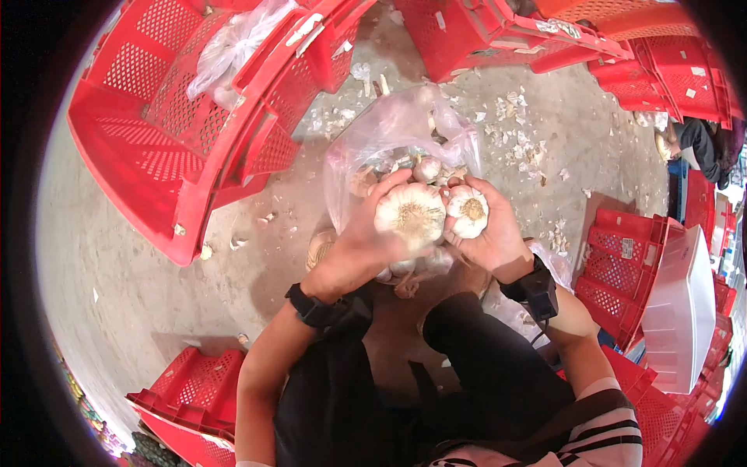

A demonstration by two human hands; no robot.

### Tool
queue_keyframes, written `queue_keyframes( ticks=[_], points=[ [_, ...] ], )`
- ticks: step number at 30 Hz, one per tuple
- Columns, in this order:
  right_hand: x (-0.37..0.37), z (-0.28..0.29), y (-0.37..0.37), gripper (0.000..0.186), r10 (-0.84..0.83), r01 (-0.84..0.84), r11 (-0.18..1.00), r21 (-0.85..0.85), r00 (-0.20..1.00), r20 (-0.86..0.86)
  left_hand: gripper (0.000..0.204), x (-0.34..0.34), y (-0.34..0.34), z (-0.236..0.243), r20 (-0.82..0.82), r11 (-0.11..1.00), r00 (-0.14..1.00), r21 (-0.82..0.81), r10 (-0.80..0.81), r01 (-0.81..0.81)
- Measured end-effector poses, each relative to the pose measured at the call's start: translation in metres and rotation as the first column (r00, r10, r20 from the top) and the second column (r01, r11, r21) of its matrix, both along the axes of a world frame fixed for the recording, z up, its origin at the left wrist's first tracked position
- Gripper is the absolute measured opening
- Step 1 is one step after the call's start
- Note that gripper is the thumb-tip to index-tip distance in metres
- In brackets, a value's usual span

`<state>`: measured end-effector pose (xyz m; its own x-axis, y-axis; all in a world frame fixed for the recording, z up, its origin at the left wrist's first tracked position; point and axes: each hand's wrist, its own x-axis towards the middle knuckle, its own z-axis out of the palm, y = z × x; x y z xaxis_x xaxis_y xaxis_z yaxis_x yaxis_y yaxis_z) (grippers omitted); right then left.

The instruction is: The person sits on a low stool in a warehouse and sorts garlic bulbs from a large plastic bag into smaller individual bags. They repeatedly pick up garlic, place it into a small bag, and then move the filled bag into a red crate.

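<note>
My left hand [359, 247] is closed round a large garlic bulb [411, 215], its root side facing up. In my right hand [498, 233] sits a smaller garlic bulb [468, 212], also root side up, gripped between thumb and fingers. The two bulbs are side by side, close together. Just beyond and beneath them stands an opened clear plastic bag [395, 124] on the floor. More garlic bulbs [427, 169] show inside the bag; my hands hide part of them.
A large red crate [191, 194] stands at the left, holding a clear plastic bag [233, 48]. Other red crates [622, 265] are at the right, and a white box [678, 311] leans there. Garlic skins [517, 144] litter the concrete floor. A person's arm [675, 142] shows at the far right.
</note>
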<state>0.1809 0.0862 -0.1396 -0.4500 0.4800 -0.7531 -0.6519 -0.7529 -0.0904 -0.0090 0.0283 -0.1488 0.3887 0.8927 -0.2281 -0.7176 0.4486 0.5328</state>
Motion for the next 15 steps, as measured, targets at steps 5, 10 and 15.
queue_keyframes(
  ticks=[5, 10, 15],
  points=[
    [0.0, 0.003, 0.0, 0.02, 0.109, -0.142, 0.962, 0.231, 0.982, 0.152, 0.086, 0.002, 0.001, -0.006, -0.679, 0.899, 0.703, 0.418, 0.213, 0.131],
    [-0.001, 0.005, -0.007, 0.018, 0.162, -0.255, 0.888, 0.382, 0.952, 0.26, 0.083, 0.006, -0.006, -0.014, -0.745, 0.84, 0.565, 0.52, 0.355, 0.159],
    [0.001, 0.005, -0.011, 0.019, 0.175, -0.284, 0.885, 0.369, 0.937, 0.302, 0.063, 0.001, -0.008, -0.003, -0.408, 0.992, 0.904, -0.038, -0.125, 0.119]
  ],
)
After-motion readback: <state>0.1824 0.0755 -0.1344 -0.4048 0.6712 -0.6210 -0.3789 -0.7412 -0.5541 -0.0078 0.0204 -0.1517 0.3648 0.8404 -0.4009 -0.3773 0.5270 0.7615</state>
